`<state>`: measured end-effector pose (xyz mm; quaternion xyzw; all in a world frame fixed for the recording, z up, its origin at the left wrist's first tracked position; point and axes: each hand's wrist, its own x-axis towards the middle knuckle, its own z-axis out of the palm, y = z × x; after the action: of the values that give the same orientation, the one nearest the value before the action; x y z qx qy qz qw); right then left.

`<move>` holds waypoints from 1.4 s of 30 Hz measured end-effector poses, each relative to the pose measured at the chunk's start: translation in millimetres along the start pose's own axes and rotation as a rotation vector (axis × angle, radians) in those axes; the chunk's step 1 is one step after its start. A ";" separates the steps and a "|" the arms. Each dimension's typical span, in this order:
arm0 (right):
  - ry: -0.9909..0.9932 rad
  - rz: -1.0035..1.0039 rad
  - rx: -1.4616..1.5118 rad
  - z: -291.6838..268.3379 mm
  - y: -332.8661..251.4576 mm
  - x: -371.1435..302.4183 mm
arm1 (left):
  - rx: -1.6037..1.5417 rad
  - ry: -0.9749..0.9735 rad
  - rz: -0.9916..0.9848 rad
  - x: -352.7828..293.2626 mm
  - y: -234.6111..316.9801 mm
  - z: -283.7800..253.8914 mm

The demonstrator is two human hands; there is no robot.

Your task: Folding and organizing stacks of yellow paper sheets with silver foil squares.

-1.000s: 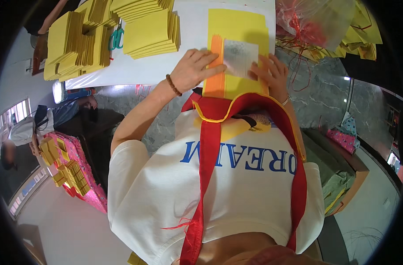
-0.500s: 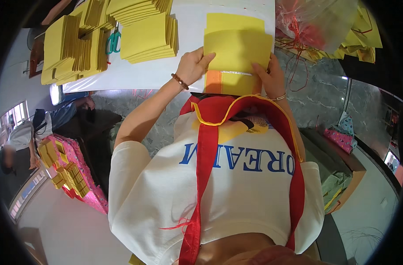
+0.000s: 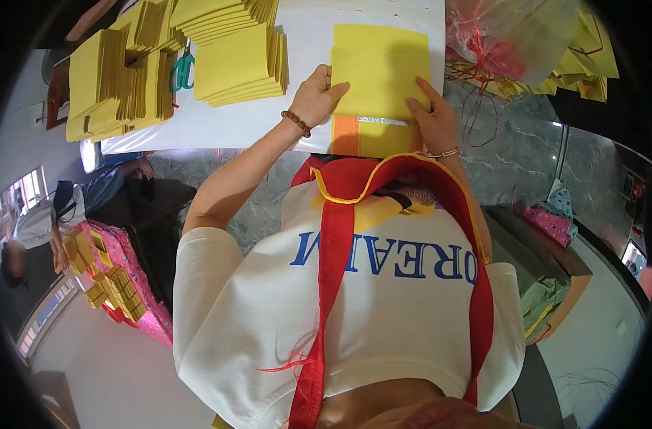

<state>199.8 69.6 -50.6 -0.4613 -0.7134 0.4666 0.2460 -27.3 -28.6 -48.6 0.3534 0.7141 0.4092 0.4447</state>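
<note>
A yellow paper sheet (image 3: pixel 379 68) lies near the front edge of the white table, right of middle. At its left edge my left hand (image 3: pixel 316 99) is closed, thumb on top and the other fingers curled at the side. My right hand (image 3: pixel 438 123) rests on the sheet's lower right edge, thumb and index finger stretched apart on the paper. Below the sheet, toward me, shows another yellow piece (image 3: pixel 386 139) with an orange band (image 3: pixel 345 134) and a thin silvery strip (image 3: pixel 383 121).
Stacks of folded yellow paper (image 3: pixel 233 64) stand at the table's left, with green-handled scissors (image 3: pixel 183 71) between them. To the right are a clear plastic bag (image 3: pixel 512 36) and more yellow paper (image 3: pixel 590 61). Another person (image 3: pixel 36 218) sits far left beside a pink-covered table (image 3: pixel 143 286).
The raised upper sheet has come down and left, lining up over the piece beneath it. My right hand has moved slightly left, its index finger now stretched onto the paper.
</note>
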 end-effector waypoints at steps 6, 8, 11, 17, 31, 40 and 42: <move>0.057 -0.110 -0.008 6.6 10.9 5.1 | 0.016 0.016 -0.002 0.3 -0.4 0.8; 0.042 -0.079 -0.027 5.9 7.7 5.0 | -0.008 0.028 0.006 0.1 -2.2 1.1; 0.023 -0.044 -0.088 4.3 0.7 5.3 | -0.094 0.047 -0.009 -2.4 0.8 -0.5; 0.028 -0.044 -0.091 3.0 -1.1 6.1 | 0.133 0.311 0.228 -17.1 32.5 -0.7; 0.013 -0.019 0.091 3.1 -12.3 -7.9 | 1.073 0.050 0.828 -14.8 20.6 44.2; -0.106 -0.579 -0.844 4.6 3.3 -51.4 | 1.056 0.050 0.855 -13.7 16.6 42.1; -0.102 -0.565 -0.795 7.3 7.7 -51.1 | 1.044 0.084 0.899 -14.6 17.9 40.2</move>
<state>220.6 22.0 -56.7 -0.2845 -0.9447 0.0951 0.1324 17.5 -23.0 -38.2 0.7670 0.6183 0.1699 -0.0247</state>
